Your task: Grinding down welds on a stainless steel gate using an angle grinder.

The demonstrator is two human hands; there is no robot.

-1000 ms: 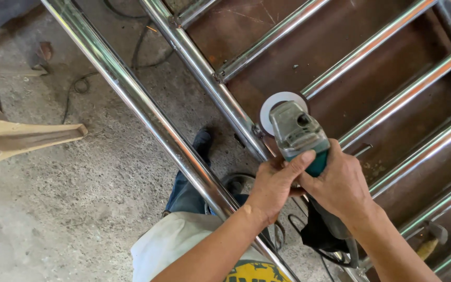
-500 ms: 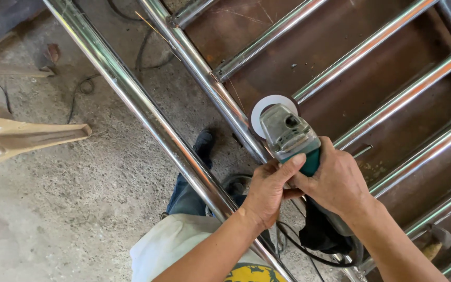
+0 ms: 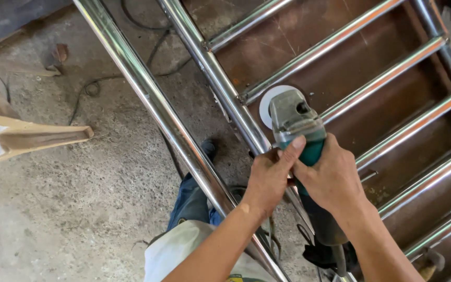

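Wooden pale slats point(image 3: 32, 137) jut in at the far left over the grey concrete floor point(image 3: 79, 209). Right of them a shiny stainless steel tube frame point(image 3: 155, 104) runs diagonally, its crossbars over brown rusty sheet. At centre the left hand point(image 3: 268, 180) closes around the front of a teal and grey angle grinder point(image 3: 301, 137), beside the right hand point(image 3: 335, 180), which grips its body. Its white round disc point(image 3: 268, 104) seems to touch the tube joint.

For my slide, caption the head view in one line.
Both hands, left hand and right hand, grip an angle grinder against a steel railing frame.
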